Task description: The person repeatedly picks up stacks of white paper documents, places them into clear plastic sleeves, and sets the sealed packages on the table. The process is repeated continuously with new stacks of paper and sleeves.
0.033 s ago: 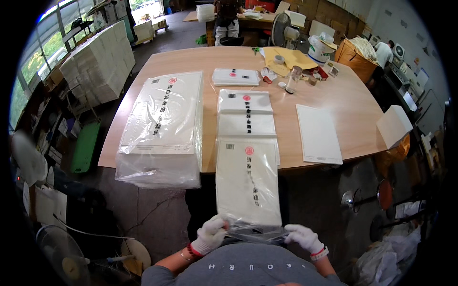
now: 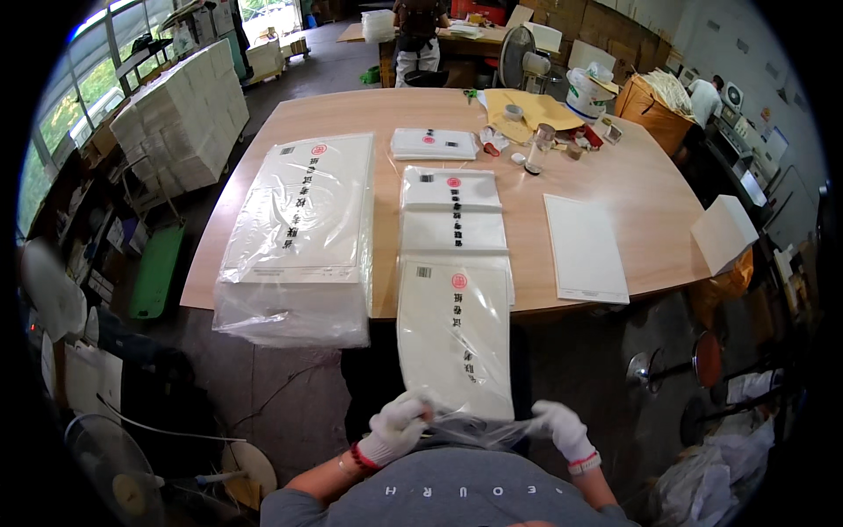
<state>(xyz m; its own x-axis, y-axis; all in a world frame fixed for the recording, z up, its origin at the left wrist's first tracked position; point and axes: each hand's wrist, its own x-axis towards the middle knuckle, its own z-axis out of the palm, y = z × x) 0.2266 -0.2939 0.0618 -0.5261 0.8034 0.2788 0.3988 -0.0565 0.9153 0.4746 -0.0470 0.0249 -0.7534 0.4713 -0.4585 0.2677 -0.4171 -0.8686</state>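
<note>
A clear plastic bag (image 2: 454,342) with a white printed sheet inside, bearing a red round mark and black characters, hangs from the table's near edge toward my body. My left hand (image 2: 395,429), in a white knit glove, is closed on the left corner of the bag's loose open end. At the right corner my right hand (image 2: 566,430), gloved alike, pinches the stretched film; its fingertips are partly hidden by it. Beyond the bag lies a stack of folded printed sheets (image 2: 451,209). To its left, a tall pile of bagged sheets (image 2: 294,211) overhangs the table edge.
The wooden table (image 2: 527,237) also holds a small folded stack (image 2: 435,143), a white sheet stack (image 2: 587,248), a clear jar (image 2: 540,145) and yellow paper (image 2: 536,110). A white block (image 2: 725,233) stands at the right edge. A stool (image 2: 708,358) and a fan (image 2: 114,470) flank me.
My right hand has shifted slightly up and to the right. My left hand has edged to the right, and the bag's lower end has swung a little left.
</note>
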